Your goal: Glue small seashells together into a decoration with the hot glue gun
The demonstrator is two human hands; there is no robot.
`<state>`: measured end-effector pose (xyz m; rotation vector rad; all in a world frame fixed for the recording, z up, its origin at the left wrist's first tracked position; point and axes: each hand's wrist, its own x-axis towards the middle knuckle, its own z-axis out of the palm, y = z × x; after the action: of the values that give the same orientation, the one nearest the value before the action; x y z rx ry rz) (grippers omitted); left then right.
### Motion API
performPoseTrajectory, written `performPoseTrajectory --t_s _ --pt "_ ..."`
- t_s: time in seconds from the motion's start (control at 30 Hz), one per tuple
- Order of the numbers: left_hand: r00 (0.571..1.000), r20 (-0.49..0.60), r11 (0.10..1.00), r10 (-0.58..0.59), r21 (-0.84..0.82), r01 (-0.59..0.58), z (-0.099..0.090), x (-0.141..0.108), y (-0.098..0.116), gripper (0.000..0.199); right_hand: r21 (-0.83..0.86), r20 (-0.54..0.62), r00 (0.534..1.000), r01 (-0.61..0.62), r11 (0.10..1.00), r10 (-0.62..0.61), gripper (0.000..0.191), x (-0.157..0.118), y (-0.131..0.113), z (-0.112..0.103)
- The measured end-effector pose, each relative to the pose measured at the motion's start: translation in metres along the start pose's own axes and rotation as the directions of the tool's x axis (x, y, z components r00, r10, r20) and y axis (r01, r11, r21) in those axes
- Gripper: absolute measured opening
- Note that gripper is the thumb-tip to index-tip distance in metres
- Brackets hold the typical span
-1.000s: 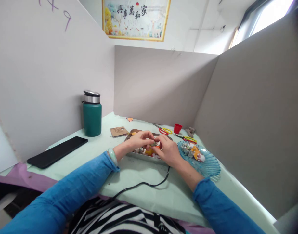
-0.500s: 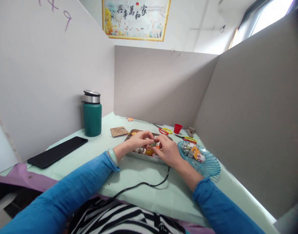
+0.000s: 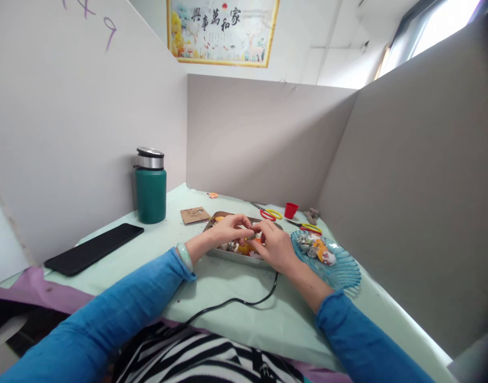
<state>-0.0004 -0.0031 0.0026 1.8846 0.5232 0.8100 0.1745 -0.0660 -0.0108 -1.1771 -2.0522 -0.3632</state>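
Over a shallow metal tray (image 3: pixel 236 256), my left hand (image 3: pixel 229 230) and my right hand (image 3: pixel 277 248) meet fingertip to fingertip. Pinched between them is a small greenish-grey piece (image 3: pixel 251 236), mostly covered by the fingers, so its exact kind does not show. Small orange, white and red pieces (image 3: pixel 244 249) lie in the tray below. To the right of my right hand, a blue scalloped glass plate (image 3: pixel 345 271) holds several crumpled foil-like and orange-white pieces (image 3: pixel 317 249).
Two pairs of scissors (image 3: pixel 271 214) (image 3: pixel 309 229), a red cup (image 3: pixel 291 210) and a grey lump (image 3: pixel 312 215) sit behind. A cardboard piece (image 3: pixel 195 215), green flask (image 3: pixel 151 194) and black phone (image 3: pixel 95 248) are left. A black cable (image 3: pixel 236 300) crosses in front; grey panels (image 3: pixel 259 138) enclose the table.
The small piece has turned slightly between my fingertips and shows less of its green surface. Both hands stay at nearly the same spot over the tray.
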Motion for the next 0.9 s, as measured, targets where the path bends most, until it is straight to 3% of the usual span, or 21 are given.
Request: performPoseTrajectory --t_s 0.57,0.9 --pt "1.000 -0.001 1.000 0.008 -0.015 -0.008 -0.0002 -0.0020 0.0028 0.031 0.006 -0.007 1.000 0.010 1.000 -0.010 0.018 -0.0001 -0.0004 -0.0009" --pt "0.999 -0.039 1.000 -0.013 -0.025 0.012 0.0005 -0.0020 0.0039 0.035 -0.009 -0.069 0.998 0.008 1.000 -0.009 0.021 -0.0008 0.0015 0.0012"
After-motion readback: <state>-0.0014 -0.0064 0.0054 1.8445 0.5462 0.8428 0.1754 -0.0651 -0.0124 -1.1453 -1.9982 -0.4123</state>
